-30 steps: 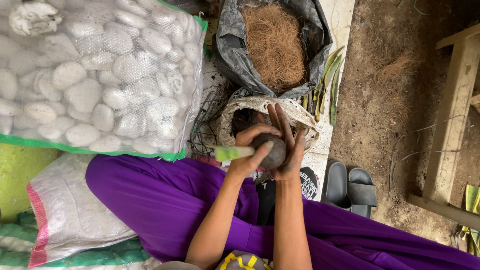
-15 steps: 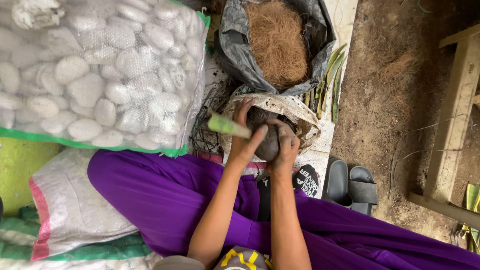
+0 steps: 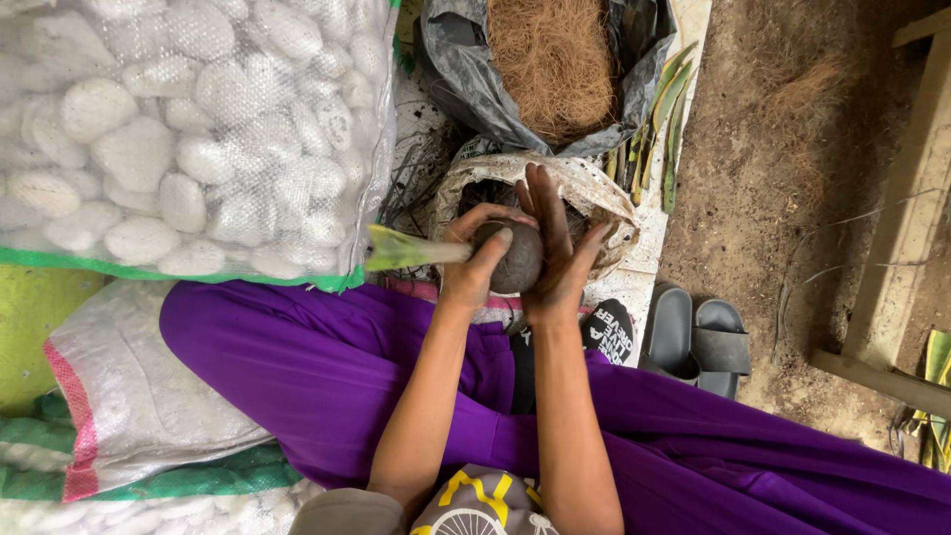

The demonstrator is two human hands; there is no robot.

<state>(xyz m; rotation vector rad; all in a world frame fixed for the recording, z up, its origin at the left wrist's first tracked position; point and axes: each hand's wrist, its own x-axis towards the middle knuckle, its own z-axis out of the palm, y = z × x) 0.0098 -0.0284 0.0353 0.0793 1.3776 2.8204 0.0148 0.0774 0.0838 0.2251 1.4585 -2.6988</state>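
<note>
This looks like a backyard potting spot, worked on the ground. Bare dirt floor (image 3: 792,149) lies right of the grey bag of brown coconut fibre (image 3: 555,59). Left of that bag sits a mesh sack of white pebbles (image 3: 178,129); just below it, a torn white sack of dark soil (image 3: 594,193). Slippers (image 3: 693,337) and a rough timber frame (image 3: 906,228) stand further right.

The dirt floor (image 3: 792,149) carries a sack of white stones (image 3: 178,139), dark sandals (image 3: 693,337) and, seemingly, a fibre-filled bag (image 3: 555,69).
</note>
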